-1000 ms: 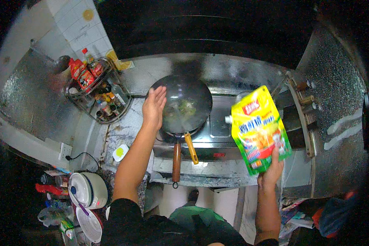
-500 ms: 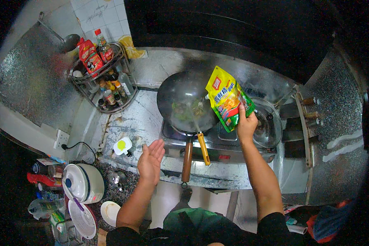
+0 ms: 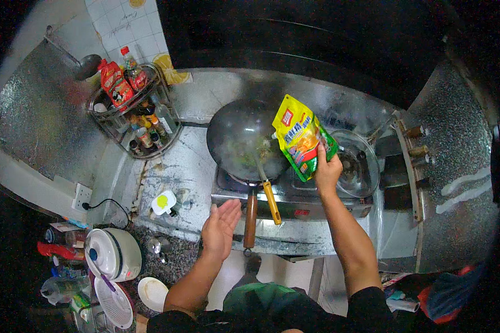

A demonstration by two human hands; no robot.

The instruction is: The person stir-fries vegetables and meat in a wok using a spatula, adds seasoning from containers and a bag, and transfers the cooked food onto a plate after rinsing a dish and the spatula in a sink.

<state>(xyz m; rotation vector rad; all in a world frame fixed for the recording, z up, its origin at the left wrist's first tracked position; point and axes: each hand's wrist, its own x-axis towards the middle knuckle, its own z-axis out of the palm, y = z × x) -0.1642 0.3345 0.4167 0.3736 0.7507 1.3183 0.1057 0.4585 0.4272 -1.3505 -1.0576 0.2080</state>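
My right hand (image 3: 328,175) grips the lower right edge of a yellow and green seasoning pouch (image 3: 304,137). The pouch is tilted over the right side of a dark wok (image 3: 228,130), its upper left side toward the wok. Through steam, some green food (image 3: 254,154) shows inside the wok, blurred. A spatula with a yellow handle (image 3: 271,203) rests in it, beside the wok's brown wooden handle (image 3: 250,219). With palm up and fingers stretched out, my left hand (image 3: 221,230) is just left of that handle, holding nothing.
A glass lid (image 3: 356,164) lies right of the wok on the gas stove (image 3: 316,208). At the back left stands a rack (image 3: 169,102) of bottles. A white container (image 3: 164,202), a rice cooker (image 3: 116,255) and a plate (image 3: 151,294) are on the left. Knives hang in a rack (image 3: 408,166) at right.
My left hand has moved right, closer to the wok's handle. The pouch, still in my right hand, has shifted slightly left and down in view. The whole view has shifted a little.
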